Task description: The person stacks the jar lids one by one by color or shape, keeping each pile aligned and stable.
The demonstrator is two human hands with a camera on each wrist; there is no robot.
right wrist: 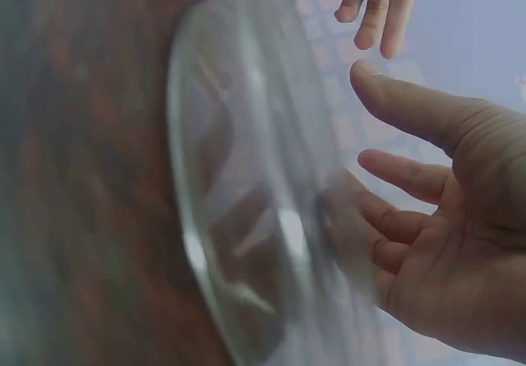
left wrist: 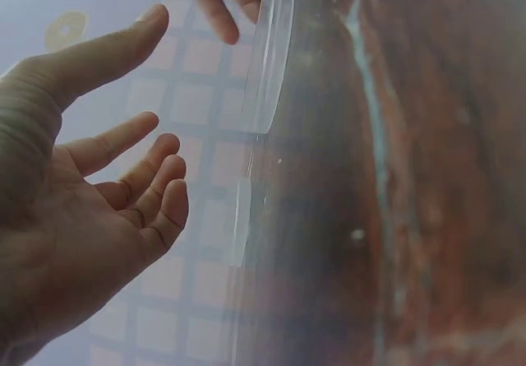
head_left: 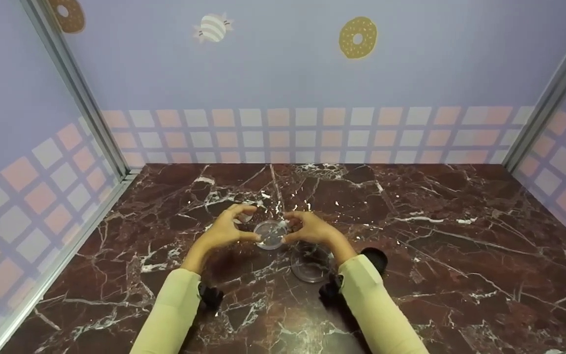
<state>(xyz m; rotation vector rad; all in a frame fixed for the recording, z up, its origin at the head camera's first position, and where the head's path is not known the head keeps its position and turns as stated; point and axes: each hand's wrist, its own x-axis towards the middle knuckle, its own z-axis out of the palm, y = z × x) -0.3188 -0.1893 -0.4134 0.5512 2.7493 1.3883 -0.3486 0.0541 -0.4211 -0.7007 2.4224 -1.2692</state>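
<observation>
A small clear round dish [head_left: 269, 236] lies on the marble-patterned table, between both hands in the head view. My left hand [head_left: 221, 227] is on its left side, fingers spread from the thumb in a loose curve. From the right, my right hand [head_left: 311, 228] faces it in the same loose curve. The left wrist view has the left hand [left wrist: 90, 169] holding nothing, apart from the clear dish edges [left wrist: 271, 62]. A wider clear round dish [head_left: 307, 268] sits below the right hand; it looms blurred in the right wrist view, beside the right hand [right wrist: 452, 226].
Another small clear piece [head_left: 243, 217] shows behind the left fingers. A black round object [head_left: 374, 260] stands by the right forearm, partly hidden by the sleeve. Small white flecks [head_left: 307, 205] dot the table beyond the hands. Patterned walls [head_left: 283, 73] enclose the back and sides.
</observation>
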